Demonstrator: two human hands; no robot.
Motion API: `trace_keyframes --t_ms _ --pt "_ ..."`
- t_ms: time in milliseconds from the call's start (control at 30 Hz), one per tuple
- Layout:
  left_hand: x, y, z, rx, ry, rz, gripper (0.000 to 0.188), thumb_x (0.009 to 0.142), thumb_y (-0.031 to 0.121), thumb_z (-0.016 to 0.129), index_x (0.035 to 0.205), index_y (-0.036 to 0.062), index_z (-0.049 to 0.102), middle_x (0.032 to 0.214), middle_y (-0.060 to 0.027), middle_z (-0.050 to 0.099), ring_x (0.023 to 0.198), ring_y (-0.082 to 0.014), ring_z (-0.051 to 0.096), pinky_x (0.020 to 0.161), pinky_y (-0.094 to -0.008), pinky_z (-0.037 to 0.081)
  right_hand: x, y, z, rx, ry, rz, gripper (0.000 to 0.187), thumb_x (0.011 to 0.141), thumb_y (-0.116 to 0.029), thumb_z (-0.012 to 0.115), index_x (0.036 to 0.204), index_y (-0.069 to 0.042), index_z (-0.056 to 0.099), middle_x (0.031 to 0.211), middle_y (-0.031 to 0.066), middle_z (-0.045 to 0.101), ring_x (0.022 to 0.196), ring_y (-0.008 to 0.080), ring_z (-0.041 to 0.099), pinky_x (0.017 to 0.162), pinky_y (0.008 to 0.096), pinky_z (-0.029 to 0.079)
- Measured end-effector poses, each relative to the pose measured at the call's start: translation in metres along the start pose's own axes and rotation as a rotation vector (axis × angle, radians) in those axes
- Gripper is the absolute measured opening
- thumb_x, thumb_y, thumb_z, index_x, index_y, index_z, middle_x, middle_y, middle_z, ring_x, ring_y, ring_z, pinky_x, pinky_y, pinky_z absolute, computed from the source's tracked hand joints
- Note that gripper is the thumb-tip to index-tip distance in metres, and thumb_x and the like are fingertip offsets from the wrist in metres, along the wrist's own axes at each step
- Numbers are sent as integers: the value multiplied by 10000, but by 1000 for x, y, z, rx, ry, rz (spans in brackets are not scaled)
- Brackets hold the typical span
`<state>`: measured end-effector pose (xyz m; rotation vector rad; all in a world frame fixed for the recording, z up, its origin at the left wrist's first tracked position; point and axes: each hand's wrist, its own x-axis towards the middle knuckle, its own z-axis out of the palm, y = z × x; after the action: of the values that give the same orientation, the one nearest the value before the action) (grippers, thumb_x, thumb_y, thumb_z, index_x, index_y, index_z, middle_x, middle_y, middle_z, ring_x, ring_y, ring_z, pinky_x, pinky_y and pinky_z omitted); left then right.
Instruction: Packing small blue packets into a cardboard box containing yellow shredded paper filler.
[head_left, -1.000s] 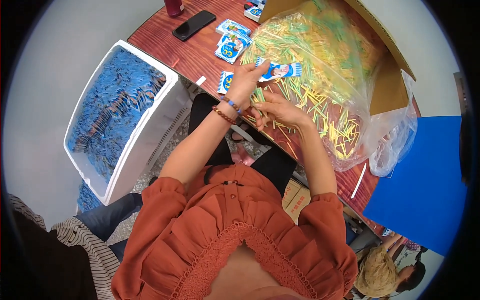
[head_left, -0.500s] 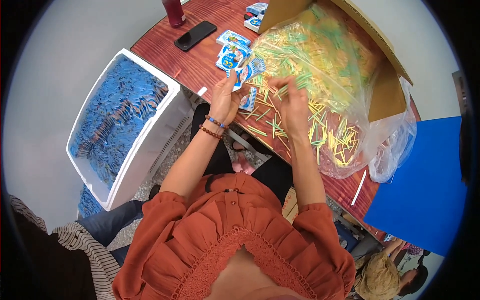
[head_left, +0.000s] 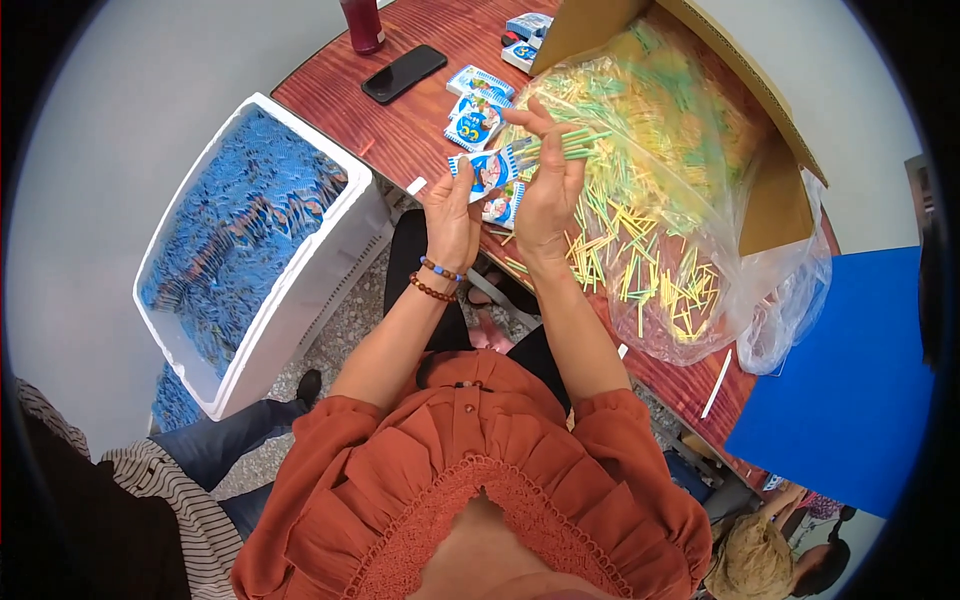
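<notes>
- A striped sleeve (head_left: 175,495) and a jeans leg (head_left: 225,440) of another person, lower left.
- A white foam box (head_left: 325,255), filled with blue pieces (head_left: 235,240) too fine to tell apart.
- A red bottle (head_left: 363,30) on the wooden table (head_left: 330,85), near its far edge.
- A black phone (head_left: 404,74), lying flat just beside the bottle.
- The left hand (head_left: 452,215), fingers closed, thumb on top, gripping a packet (head_left: 490,174) above the table's near edge.
- A pile (head_left: 477,118) of similar packets, just beyond.
- The right hand (head_left: 552,190), partly curled, one finger raised, pinching a bundle (head_left: 578,145) of green sticks at the packet's right end; I cannot tell whether any are inside.
- Loose sticks (head_left: 640,260), yellow and green, spilling from a clear bag (head_left: 640,110).
- A carton (head_left: 780,205) around that bag.
- A white strip (head_left: 717,385) near the table edge.
- A blue sheet (head_left: 835,380), far right.
</notes>
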<state>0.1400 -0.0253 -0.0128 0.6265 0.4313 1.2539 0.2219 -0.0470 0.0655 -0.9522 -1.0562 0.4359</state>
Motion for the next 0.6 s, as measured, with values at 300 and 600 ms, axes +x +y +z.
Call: trace_keyframes --t_ms 300,600 --pt "5 -4 -3 -29 13 49 293 992 271 481 1032 21 628 990 -46 668 848 -99 624 738 -272 514 -3 4 12 49 11 111 338 996 -282 400 1042 14 556 1242 95 548 1201 198 436 1048 348 283" --pt "10 -1 -5 -102 20 41 289 992 274 478 1050 29 620 994 -32 661 867 -98 609 763 -288 510 -5 30 6 272 -126 314 386 979 -306 453 1242 -23 472 1228 84 476 1120 147 434 928 289 352"
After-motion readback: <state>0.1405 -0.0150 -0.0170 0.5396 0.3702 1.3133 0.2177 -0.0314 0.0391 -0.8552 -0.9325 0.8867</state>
